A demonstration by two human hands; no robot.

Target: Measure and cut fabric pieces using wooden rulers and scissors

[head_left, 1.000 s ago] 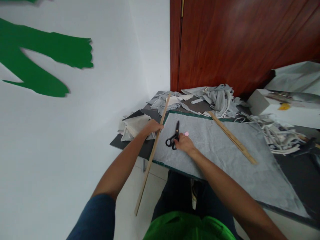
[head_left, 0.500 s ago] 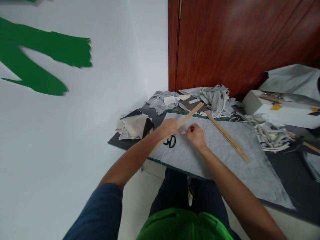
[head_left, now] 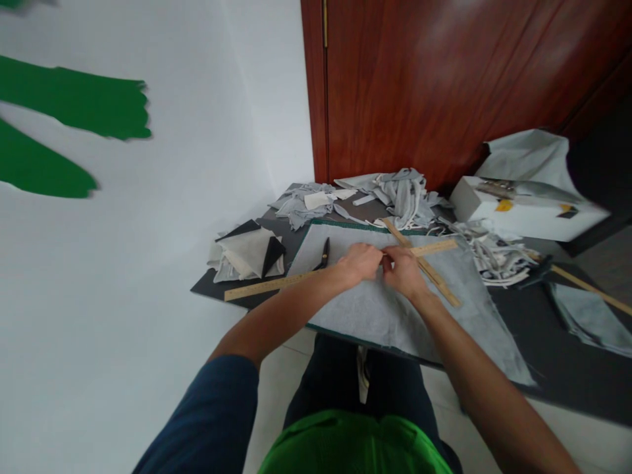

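On the white wall far to the left of the hands, broad green painted shapes (head_left: 74, 115) run off the frame; no writing can be read on them. Nearer, a folded pile of white and black cloth pieces (head_left: 249, 255) lies at the left corner of the dark table (head_left: 582, 342). A long pale wooden ruler (head_left: 276, 284) stretches from that corner rightward under both hands, its print too small to read. The black scissors (head_left: 323, 254) lie just left of the left hand (head_left: 360, 261), which presses down on the ruler with curled fingers. The right hand (head_left: 405, 271) touches it, fingers pinched at the ruler; whether it holds something small cannot be told. Both rest over a large grey felt-like cloth sheet (head_left: 395, 309). A second wooden ruler (head_left: 434, 280) crosses beneath, slanting right of the right hand. Behind lie grey fabric scraps (head_left: 395, 194) against a reddish-brown wooden door (head_left: 444, 85), and farther right a white box (head_left: 518, 210) with an unreadable yellow label.
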